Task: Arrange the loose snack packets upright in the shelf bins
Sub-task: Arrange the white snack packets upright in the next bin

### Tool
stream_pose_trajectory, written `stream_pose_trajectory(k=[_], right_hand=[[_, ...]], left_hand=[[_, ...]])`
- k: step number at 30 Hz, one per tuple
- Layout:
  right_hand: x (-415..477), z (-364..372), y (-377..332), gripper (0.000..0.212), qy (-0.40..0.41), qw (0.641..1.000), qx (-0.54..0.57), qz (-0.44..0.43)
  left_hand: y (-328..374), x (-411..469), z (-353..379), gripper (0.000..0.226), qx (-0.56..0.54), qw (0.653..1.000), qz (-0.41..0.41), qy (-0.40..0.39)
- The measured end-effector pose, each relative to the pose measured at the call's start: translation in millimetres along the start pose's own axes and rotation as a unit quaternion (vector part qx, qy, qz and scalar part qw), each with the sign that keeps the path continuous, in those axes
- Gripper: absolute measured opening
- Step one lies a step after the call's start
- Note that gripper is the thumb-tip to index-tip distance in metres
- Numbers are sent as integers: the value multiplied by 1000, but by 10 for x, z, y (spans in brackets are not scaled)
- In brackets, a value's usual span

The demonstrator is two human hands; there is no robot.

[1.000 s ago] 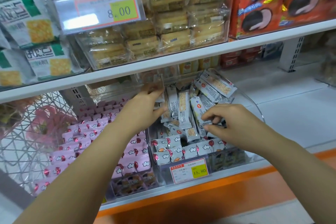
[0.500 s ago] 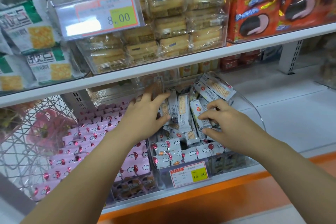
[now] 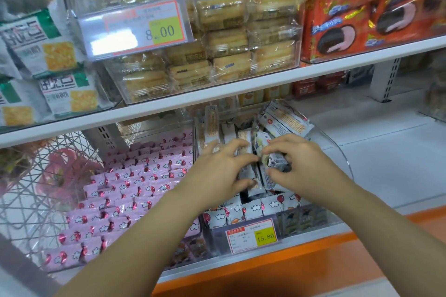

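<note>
A clear plastic bin (image 3: 337,149) on the lower shelf holds several white snack packets (image 3: 212,125), some upright at the back left, others loose and tilted at the back right (image 3: 287,120). My left hand (image 3: 217,171) lies over the packets in the bin's middle, fingers spread and curled, thumb against a packet (image 3: 251,176). My right hand (image 3: 301,166) pinches a crumpled white packet (image 3: 275,159) between thumb and fingers, just right of the left hand. White balloon-print packets (image 3: 255,207) stand in a row at the bin's front.
Left of the bin lie rows of pink balloon-print packets (image 3: 125,193), then a wire basket (image 3: 31,176). A price tag reading 15.80 (image 3: 252,235) hangs on the bin front. The upper shelf (image 3: 217,94) carries cake packs and red boxes. Bare white shelf (image 3: 386,152) lies right.
Both hands have come together at the bin's middle. The right hand has lifted a crumpled packet. The left hand moved right and forward from the back-left packets.
</note>
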State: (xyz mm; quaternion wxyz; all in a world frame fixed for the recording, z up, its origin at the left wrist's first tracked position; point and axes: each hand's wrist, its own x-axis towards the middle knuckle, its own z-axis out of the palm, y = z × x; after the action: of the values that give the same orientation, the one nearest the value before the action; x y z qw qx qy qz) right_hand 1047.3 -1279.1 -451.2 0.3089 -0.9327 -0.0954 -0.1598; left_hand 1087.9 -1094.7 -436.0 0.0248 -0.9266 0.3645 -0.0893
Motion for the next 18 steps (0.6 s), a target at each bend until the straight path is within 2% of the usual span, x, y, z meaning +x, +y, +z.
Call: stream_pose_trajectory(k=[4, 12, 15, 18], right_hand=[[1, -17, 30, 32, 42, 999, 25, -8], [-44, -108, -52, 23, 106, 991, 78, -22], [-88, -94, -187, 19, 100, 985, 138, -33], [-121, -42, -296, 17, 55, 984, 164, -32]], left_hand=[[18, 44, 42, 38, -47, 999, 5, 18], [-278, -413, -356, 20, -185, 966, -36, 175], [-363, -590, -482, 19, -170, 966, -38, 191], [-381, -664, -517, 22, -132, 976, -39, 169]])
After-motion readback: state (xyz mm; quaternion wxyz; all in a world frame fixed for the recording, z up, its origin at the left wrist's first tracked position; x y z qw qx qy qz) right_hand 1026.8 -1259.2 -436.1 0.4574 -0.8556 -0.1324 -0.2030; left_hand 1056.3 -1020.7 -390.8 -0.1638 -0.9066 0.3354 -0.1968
